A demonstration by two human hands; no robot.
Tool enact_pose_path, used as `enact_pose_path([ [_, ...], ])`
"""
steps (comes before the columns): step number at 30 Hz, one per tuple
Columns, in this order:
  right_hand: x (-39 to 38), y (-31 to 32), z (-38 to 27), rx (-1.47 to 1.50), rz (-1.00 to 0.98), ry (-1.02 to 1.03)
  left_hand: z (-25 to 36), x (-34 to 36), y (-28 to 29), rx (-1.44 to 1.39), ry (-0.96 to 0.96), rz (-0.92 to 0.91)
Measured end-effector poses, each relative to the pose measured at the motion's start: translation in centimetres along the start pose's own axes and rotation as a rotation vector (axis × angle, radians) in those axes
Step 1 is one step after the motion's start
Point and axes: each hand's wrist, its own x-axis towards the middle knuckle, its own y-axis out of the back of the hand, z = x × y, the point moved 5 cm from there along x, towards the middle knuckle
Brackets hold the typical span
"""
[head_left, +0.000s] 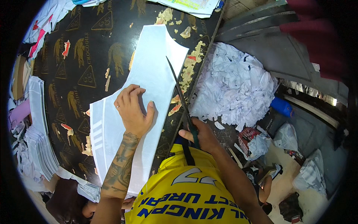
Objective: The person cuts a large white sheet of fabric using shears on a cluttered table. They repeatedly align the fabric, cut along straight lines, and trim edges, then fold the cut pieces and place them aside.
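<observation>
The cloth (156, 74), flat on the table (123, 33), should handle as light and limp: hold it mid-panel, where the left hand (132, 110) rests open, left of the shears (181, 95) gripped in the right hand (203, 136).

white-striped pale blue cloth (154, 71)

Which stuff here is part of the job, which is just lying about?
In use:
white fabric piece, under the left hand
long-bladed scissors, in the right hand
dark table, beneath the fabric

Apparently just lying about:
heap of white scraps
blue cylinder
plastic bag
</observation>
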Motion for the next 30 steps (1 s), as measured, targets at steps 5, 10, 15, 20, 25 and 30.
enact_pose_path([
  [5,0.0,-0.8,0.6,-0.017,-0.052,-0.144,-0.1,-0.4,-0.2,-0.006,-0.008,-0.003],
  [10,0.1,-0.9,-0.9,-0.085,-0.020,-0.124,-0.1,-0.1,-0.1,0.012,0.009,-0.014],
  [15,0.9,-1.6,-2.6,0.008,-0.035,-0.129,0.0,-0.1,0.0,-0.011,0.024,-0.008],
  [20,1.6,-2.5,-3.7,0.026,-0.022,-0.194,-0.2,-0.2,-0.2,-0.005,0.055,-0.039],
  [25,2.7,-2.3,-5.7,0.000,0.022,-0.133,-0.2,0.0,-0.1,-0.021,0.049,-0.029],
  [30,3.8,-2.2,-6.5,-0.155,0.075,-0.106,-0.4,-0.2,-0.2,-0.024,0.088,-0.063],
])
